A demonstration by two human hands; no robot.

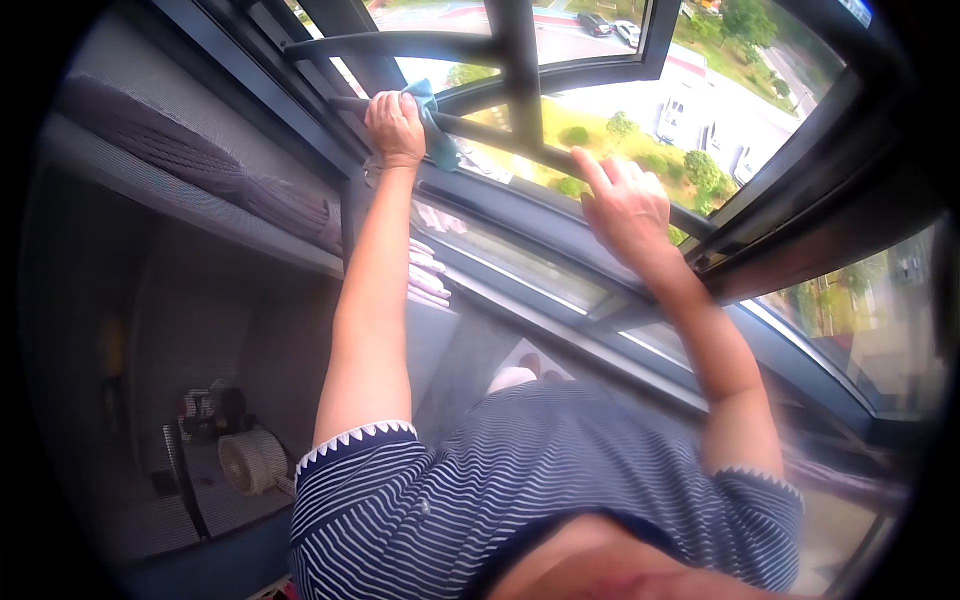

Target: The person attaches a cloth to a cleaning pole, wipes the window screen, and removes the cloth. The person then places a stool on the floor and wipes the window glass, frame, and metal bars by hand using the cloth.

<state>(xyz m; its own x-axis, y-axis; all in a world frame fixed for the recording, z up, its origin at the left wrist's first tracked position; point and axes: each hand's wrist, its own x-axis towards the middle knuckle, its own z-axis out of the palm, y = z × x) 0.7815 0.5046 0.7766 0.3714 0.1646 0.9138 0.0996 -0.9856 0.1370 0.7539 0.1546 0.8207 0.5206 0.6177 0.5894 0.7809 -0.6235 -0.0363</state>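
My left hand point(396, 128) is closed around a teal cloth point(436, 128), pressed against a dark metal rail point(480, 132) that crosses the window. Part of the cloth hangs down past the rail on the right side of that hand. Farther right, my right hand point(630, 208) grips the same rail, its fingers bent over the bar and their tips partly hidden. Both arms reach forward from a striped short-sleeved top.
An upright dark bar point(522, 85) and a curved bar point(400, 45) join the rail. Behind them an open window sash point(650, 55) shows trees and parked cars far below. A gathered grey curtain point(250, 190) hangs left; folded pale cloth point(428, 275) lies below the sill.
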